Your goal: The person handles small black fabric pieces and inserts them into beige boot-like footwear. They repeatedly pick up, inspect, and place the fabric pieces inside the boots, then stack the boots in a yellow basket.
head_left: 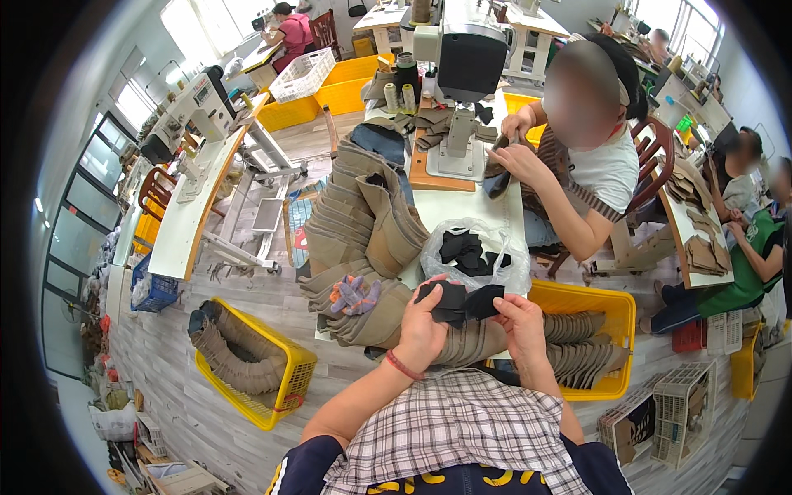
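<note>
In front of my body, my left hand (419, 332) is closed around a small stack of black fabric pieces (449, 305). My right hand (523, 320) pinches the edge of a single black fabric piece (485, 303), which meets the stack; whether it is separate from it I cannot tell. Just beyond both hands, a clear plastic bag (516, 274) sits on the white table, open at the top, with more black pieces (469, 250) inside. Left of the bag, long rows of brown-grey fabric pieces (340, 210) stand nested together. A purple and orange knitted bundle (356, 295) lies on them.
A co-worker (594, 140) sits across at a sewing machine (470, 66), holding a dark piece. Yellow crates with nested fabric pieces stand at lower left (299, 371) and right (623, 330). White crates (685, 412) stand on the floor at right. Another machine table (186, 223) is left.
</note>
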Tool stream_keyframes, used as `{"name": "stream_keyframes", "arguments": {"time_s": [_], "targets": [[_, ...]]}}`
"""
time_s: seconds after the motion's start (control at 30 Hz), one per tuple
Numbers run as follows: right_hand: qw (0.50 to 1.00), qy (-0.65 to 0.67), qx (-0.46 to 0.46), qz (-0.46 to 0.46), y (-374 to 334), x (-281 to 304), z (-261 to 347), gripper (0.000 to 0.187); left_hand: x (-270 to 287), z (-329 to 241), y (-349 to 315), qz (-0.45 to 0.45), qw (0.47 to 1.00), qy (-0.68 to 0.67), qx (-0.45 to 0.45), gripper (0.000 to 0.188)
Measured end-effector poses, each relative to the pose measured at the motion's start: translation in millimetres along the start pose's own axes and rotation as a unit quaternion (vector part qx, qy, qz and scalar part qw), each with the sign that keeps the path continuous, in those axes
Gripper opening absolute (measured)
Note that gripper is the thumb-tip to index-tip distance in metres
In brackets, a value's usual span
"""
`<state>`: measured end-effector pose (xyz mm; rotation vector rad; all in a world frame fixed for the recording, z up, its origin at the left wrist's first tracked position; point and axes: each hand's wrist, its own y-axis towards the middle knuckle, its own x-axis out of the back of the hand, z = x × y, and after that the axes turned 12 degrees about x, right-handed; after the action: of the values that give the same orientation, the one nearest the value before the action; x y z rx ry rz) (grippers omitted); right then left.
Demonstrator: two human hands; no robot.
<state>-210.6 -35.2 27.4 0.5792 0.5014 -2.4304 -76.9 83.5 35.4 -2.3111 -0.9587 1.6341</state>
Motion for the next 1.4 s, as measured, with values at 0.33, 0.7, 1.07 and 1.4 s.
{"name": "stream_keyframes", "arguments": {"time_s": [0.33,0.7,1.07,1.4], "targets": [[0.995,-0.035,-0.079,0.057,-2.4,7.6,3.7,0.013,13.5,-39.4,-26.1,0.074,0.995,-0.063,0.031,0.029],[0.987,-0.094,-0.057,0.120,20.8,8.5,-9.7,0.010,32.3,-67.9,-79.1,0.051,0.996,-0.066,-0.022,0.049],[0.922,-0.335,0.032,0.192,173.7,29.5,5.2,0.010,24.1,-59.3,-51.7,0.103,0.988,-0.084,0.082,0.045],[0.948,-0.308,0.018,0.075,170.4,37.3,-39.2,0.010,26.7,-52.5,-21.5,0.070,0.989,-0.093,0.091,0.042]]}}
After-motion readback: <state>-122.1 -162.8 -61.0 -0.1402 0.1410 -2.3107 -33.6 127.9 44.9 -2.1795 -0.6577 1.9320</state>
